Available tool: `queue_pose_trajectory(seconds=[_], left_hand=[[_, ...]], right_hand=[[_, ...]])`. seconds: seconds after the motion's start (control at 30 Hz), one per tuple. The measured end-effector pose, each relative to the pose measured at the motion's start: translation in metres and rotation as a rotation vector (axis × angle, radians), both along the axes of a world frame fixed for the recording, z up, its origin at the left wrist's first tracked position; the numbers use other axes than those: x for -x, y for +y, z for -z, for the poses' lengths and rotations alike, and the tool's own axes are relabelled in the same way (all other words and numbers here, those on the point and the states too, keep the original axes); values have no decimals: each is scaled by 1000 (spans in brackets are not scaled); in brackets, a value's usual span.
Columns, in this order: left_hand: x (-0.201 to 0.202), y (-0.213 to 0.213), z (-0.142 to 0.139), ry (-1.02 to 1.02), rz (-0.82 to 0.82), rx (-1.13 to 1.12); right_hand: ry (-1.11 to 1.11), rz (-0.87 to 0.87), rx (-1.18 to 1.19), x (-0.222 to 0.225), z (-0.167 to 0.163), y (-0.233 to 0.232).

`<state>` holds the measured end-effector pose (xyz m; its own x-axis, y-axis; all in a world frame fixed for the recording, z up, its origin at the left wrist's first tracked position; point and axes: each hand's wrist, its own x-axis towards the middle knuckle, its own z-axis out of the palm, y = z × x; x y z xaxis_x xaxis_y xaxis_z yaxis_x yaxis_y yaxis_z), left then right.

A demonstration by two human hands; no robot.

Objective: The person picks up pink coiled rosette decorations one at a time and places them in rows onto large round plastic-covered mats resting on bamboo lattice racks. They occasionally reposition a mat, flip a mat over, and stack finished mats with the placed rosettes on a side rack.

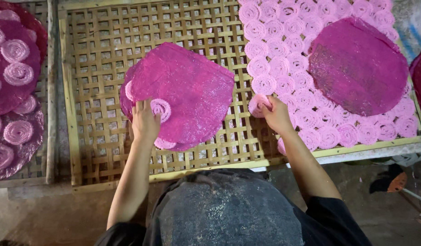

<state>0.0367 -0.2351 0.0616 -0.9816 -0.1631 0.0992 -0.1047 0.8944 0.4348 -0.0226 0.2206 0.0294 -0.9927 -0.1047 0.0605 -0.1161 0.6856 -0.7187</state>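
A pink spiral coil [257, 105] sits pinched in the right hand [276, 114] at the left edge of a bed of pale pink coils [283, 64] on a woven bamboo tray [101, 68]. The left hand [144, 122], fingers closed down flat, presses a second coil [161, 108] against a stack of magenta round sheets [183, 91] at mid-tray. Bare lattice lies open around the stack. Another magenta sheet [356, 66] covers the coils at right; more coils [16, 59] lie on a neighbouring tray at far left.
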Motion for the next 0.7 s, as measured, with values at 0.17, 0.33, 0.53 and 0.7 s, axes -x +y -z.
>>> queue_pose_trajectory(seconds=[0.17,0.33,0.53,0.7], left_hand=[[8,-12,16,-171,-117,-22],[7,-5,-17,-158,-84,-4],[-25,87,-85,-710,-7,-153],[-56,129,-86,-154,465,-463]], right_hand=[[72,96,-147,-1,-17,-7],[486,71,-559,-8,-37,-17],[-415,-17,126,-61,-48,-101],[-948,31,1257,-88,-29,-123]])
